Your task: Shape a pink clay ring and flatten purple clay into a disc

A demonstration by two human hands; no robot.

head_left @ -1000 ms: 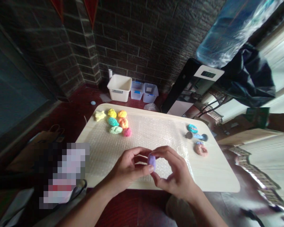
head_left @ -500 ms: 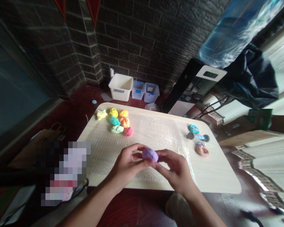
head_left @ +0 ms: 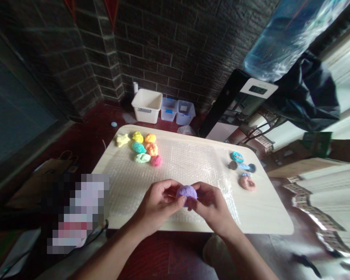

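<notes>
A lump of purple modelling clay [head_left: 186, 191] is held between both hands over the near part of the table. My left hand [head_left: 162, 199] grips its left side, thumb in front and fingers behind. From the right, my right hand [head_left: 210, 202] pinches it in the same way. Beneath the hands a sheet of bubble wrap [head_left: 186, 159] covers much of the pale wooden table [head_left: 268, 210]. At the far left lie several clay lumps, among them a yellow one [head_left: 138, 136], a teal one [head_left: 139, 147] and a pink one [head_left: 156, 160].
On the table's right are a teal clay disc [head_left: 237, 156], a dumbbell-shaped piece [head_left: 242, 167] and a pinkish ring [head_left: 247, 182]. Beyond the table, a white bin [head_left: 147, 107] and two clear boxes [head_left: 169, 111] stand on the floor. A water dispenser [head_left: 236, 105] rises behind the right side.
The purple clay has been turned between my fingers, from a narrow upright edge to a rounder, wider face. Both thumbs now press its near side. The other clay pieces stay in place.
</notes>
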